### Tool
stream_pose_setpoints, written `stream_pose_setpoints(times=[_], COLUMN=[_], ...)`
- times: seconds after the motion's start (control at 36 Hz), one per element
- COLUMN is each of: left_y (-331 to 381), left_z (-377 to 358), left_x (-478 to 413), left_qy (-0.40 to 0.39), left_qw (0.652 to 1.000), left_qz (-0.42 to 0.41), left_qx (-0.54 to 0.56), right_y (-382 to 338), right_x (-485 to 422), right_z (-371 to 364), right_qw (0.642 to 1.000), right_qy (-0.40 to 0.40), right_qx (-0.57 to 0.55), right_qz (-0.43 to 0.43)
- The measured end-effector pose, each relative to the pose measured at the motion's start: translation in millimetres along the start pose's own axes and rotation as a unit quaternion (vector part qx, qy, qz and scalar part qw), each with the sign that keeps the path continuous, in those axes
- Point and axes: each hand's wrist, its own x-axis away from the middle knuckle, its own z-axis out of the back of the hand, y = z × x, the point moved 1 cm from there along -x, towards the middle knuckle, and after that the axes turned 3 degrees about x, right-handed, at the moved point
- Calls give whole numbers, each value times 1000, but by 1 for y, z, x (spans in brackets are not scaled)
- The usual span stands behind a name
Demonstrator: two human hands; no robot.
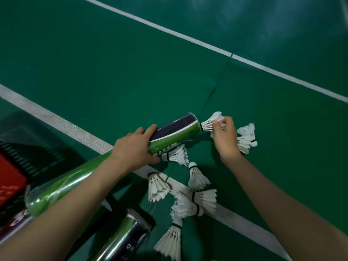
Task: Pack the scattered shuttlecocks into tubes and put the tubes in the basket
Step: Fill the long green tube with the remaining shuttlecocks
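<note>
Gripping the green tube (175,134) round its middle is left hand (134,151), fingers curled. At the tube's open mouth, right hand (225,136) pinches a shuttlecock (210,122) by its feathers, cork at the rim. Loose shuttlecocks (197,176) lie beside the tube.

Beyond the green tube (175,134), open green floor (131,63) leaves wide room for a hand. On the tube's near side loose shuttlecocks (197,178) crowd the floor, with two more tubes (62,187) and a dark basket (28,140) to its near left. A shuttlecock (210,123) pinched in the right hand (225,136) blocks the tube's mouth.
</note>
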Motion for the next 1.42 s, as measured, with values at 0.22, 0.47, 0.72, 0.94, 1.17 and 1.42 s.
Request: stream_pose_setpoints(times=[0.22,0.47,0.72,0.94,1.17,1.42], left_y=[18,-3,-21,-27,-30,-13], left_z=[1,0,-1,-6,-6,-2], left_x=[42,81,89,95,95,91], left_qy=[11,7,-37,-57,-73,-76], left_qw=[999,997,989,984,980,981], left_qz=[-40,35,90,93,58,-2], left_qx=[-18,66,110,137,177,177], right_y=[-11,-13,4,4,-27,-32], right_x=[42,53,59,66,50,68], right_z=[2,2,-24,-27,12,0], right_qw=[978,972,954,963,997,959], right_qy=[-203,-217,-270,-213,-54,-280], right_qx=[-40,-92,131,161,12,13], right_qz=[-29,-16,13,25,51,31])
